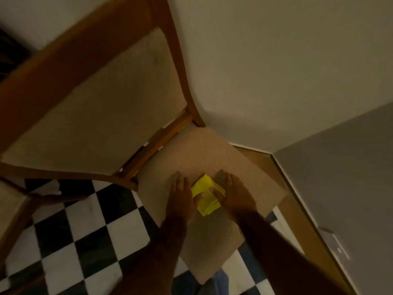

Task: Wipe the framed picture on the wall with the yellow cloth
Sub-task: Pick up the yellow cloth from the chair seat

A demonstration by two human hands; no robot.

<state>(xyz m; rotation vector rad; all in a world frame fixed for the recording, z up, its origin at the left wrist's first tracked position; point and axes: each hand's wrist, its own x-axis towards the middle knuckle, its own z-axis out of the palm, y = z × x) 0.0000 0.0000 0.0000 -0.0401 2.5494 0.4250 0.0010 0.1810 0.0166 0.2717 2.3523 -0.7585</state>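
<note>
A folded yellow cloth point(207, 195) lies on the beige seat point(197, 158) of a wooden chair. My left hand point(181, 199) rests flat on the seat at the cloth's left side, its thumb lying on the cloth. On the cloth's right side is my right hand point(234, 194), palm down, with its thumb pressing on the cloth. Neither hand has lifted it. No framed picture shows in this view.
The chair's padded back and wooden frame point(89, 99) rise at the upper left. White walls point(276, 60) meet in a corner behind the seat, with a wooden skirting board point(297, 205) along the right. Black-and-white checkered floor point(85, 241) lies at lower left.
</note>
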